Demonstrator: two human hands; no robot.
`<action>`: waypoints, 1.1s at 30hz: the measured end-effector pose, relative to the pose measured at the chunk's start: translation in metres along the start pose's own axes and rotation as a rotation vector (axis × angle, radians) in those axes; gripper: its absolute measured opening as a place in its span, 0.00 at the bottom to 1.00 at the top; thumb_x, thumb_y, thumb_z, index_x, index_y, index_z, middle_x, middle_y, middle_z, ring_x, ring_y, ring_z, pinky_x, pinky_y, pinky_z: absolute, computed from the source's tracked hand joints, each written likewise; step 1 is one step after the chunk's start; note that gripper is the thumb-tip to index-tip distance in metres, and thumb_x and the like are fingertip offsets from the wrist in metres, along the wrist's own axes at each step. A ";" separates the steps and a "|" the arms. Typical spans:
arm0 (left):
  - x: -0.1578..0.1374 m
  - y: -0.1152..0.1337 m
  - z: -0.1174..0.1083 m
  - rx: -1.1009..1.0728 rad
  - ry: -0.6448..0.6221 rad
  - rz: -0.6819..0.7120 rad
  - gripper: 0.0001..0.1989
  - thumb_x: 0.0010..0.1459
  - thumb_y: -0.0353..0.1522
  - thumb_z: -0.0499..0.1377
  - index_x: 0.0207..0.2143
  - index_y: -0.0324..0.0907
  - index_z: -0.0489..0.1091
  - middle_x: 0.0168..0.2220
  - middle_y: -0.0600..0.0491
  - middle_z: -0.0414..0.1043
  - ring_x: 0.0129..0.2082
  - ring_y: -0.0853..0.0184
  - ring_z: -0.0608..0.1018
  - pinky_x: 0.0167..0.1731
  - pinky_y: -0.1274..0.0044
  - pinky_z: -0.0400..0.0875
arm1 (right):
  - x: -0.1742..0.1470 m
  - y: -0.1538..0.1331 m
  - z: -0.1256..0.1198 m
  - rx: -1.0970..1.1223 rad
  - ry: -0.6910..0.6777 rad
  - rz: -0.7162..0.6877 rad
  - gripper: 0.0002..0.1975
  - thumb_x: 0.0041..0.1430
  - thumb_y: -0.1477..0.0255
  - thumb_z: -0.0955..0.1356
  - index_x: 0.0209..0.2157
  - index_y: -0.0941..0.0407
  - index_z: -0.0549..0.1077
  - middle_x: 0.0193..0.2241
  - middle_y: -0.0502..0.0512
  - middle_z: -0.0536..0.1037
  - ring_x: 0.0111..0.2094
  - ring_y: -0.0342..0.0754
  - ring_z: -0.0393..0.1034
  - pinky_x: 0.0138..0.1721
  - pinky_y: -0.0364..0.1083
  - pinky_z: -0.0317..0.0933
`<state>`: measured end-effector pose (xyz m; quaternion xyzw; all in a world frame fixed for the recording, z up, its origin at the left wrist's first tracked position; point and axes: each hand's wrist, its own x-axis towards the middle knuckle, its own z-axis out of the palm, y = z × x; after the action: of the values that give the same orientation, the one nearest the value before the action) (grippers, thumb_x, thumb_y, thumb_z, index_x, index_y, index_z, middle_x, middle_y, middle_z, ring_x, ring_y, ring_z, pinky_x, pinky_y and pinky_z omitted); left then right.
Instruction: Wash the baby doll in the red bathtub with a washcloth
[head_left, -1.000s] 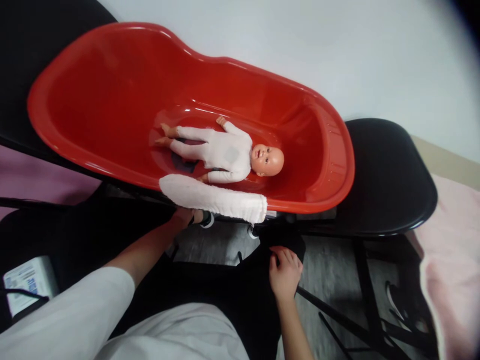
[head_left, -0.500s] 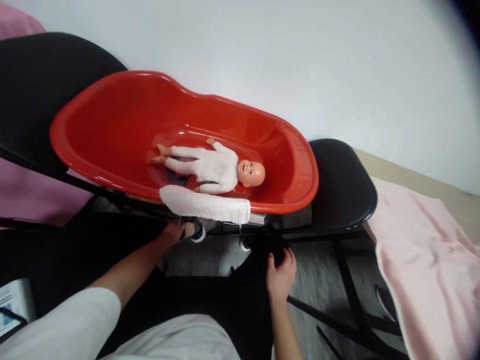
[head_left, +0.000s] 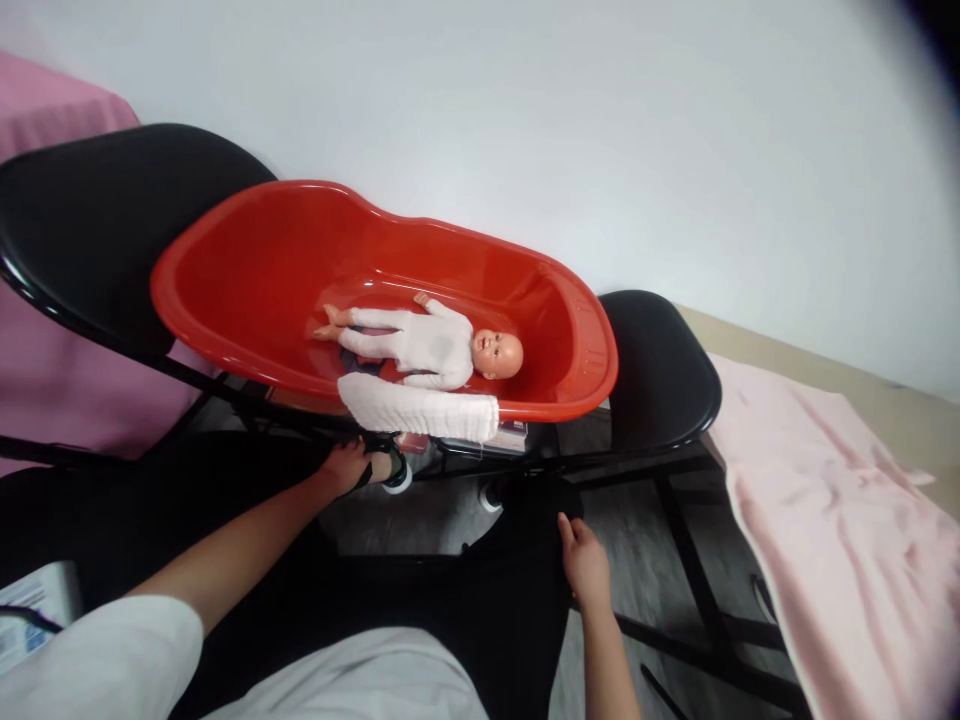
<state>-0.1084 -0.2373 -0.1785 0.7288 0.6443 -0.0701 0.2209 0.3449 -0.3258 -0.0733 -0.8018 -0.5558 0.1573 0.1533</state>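
Observation:
My left hand (head_left: 346,468) rests on my left knee with its fingers loosely stretched, holding nothing. At the outer side of my right thigh, my right hand (head_left: 587,565) has its fingers curled against the black trouser leg (head_left: 517,590); part of the fingers is hidden. A baby doll (head_left: 435,343) in a white suit lies on its back inside a red baby bath (head_left: 255,260), head to the right. Over the bath's near rim hangs a folded white gauze cloth (head_left: 420,407). Both hands are apart from the bath, doll and cloth.
Black chairs (head_left: 127,230) stand under the bath's left end and by its right end, with a black seat (head_left: 664,365) there. A pink cloth (head_left: 832,510) drapes at right. Boxes (head_left: 510,437) lie below the bath. A white wall (head_left: 562,120) stands behind.
My right hand has slid back and outward from the knee along the thigh, and its fingers have drawn in. My left hand stays on the knee. The view has shifted slightly.

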 end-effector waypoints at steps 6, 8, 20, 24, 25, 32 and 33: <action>-0.009 0.010 -0.012 0.085 -0.020 0.060 0.20 0.60 0.22 0.49 0.49 0.36 0.76 0.55 0.36 0.70 0.57 0.48 0.70 0.53 0.60 0.61 | -0.011 -0.008 0.006 0.053 0.101 0.006 0.31 0.61 0.43 0.54 0.20 0.53 0.61 0.18 0.52 0.68 0.21 0.46 0.62 0.26 0.46 0.50; -0.012 0.008 -0.015 0.105 -0.016 0.053 0.19 0.60 0.23 0.50 0.49 0.36 0.75 0.54 0.37 0.71 0.56 0.49 0.70 0.52 0.61 0.62 | -0.015 -0.010 0.007 0.122 0.086 0.051 0.31 0.59 0.41 0.55 0.20 0.53 0.61 0.18 0.50 0.66 0.22 0.46 0.61 0.27 0.45 0.52; 0.003 -0.002 0.004 0.117 0.008 -0.040 0.24 0.58 0.34 0.58 0.56 0.32 0.69 0.55 0.34 0.69 0.53 0.47 0.73 0.50 0.61 0.66 | -0.019 -0.013 0.027 0.073 0.307 0.039 0.27 0.62 0.45 0.56 0.29 0.55 0.67 0.31 0.61 0.73 0.37 0.57 0.67 0.43 0.54 0.59; 0.005 -0.002 0.014 0.229 -0.093 -0.066 0.41 0.44 0.35 0.70 0.60 0.30 0.66 0.58 0.28 0.65 0.56 0.38 0.68 0.54 0.53 0.59 | -0.010 -0.015 0.032 0.241 0.323 0.104 0.45 0.51 0.39 0.62 0.52 0.66 0.68 0.52 0.76 0.68 0.58 0.67 0.59 0.59 0.61 0.52; 0.006 -0.001 0.017 0.252 -0.119 -0.069 0.45 0.39 0.34 0.72 0.61 0.29 0.65 0.58 0.26 0.64 0.56 0.35 0.67 0.55 0.50 0.56 | -0.007 -0.014 0.030 0.311 0.257 0.170 0.50 0.48 0.38 0.64 0.57 0.67 0.64 0.57 0.77 0.65 0.61 0.68 0.56 0.62 0.60 0.50; 0.027 -0.001 0.042 0.141 -0.096 -0.199 0.34 0.52 0.32 0.64 0.61 0.32 0.67 0.61 0.24 0.60 0.60 0.22 0.59 0.53 0.36 0.42 | -0.012 0.006 -0.005 0.719 -0.188 0.499 0.49 0.47 0.44 0.71 0.65 0.54 0.58 0.64 0.60 0.64 0.64 0.58 0.59 0.63 0.53 0.56; 0.031 -0.002 0.046 0.100 -0.077 -0.209 0.30 0.55 0.31 0.62 0.60 0.30 0.69 0.60 0.24 0.61 0.59 0.22 0.59 0.52 0.35 0.40 | -0.017 0.010 -0.007 0.767 -0.236 0.519 0.47 0.47 0.46 0.72 0.65 0.53 0.59 0.63 0.58 0.66 0.63 0.58 0.60 0.63 0.53 0.57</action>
<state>-0.0969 -0.2283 -0.2314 0.6647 0.7035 -0.1527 0.2001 0.3511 -0.3455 -0.0701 -0.7763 -0.2525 0.4743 0.3294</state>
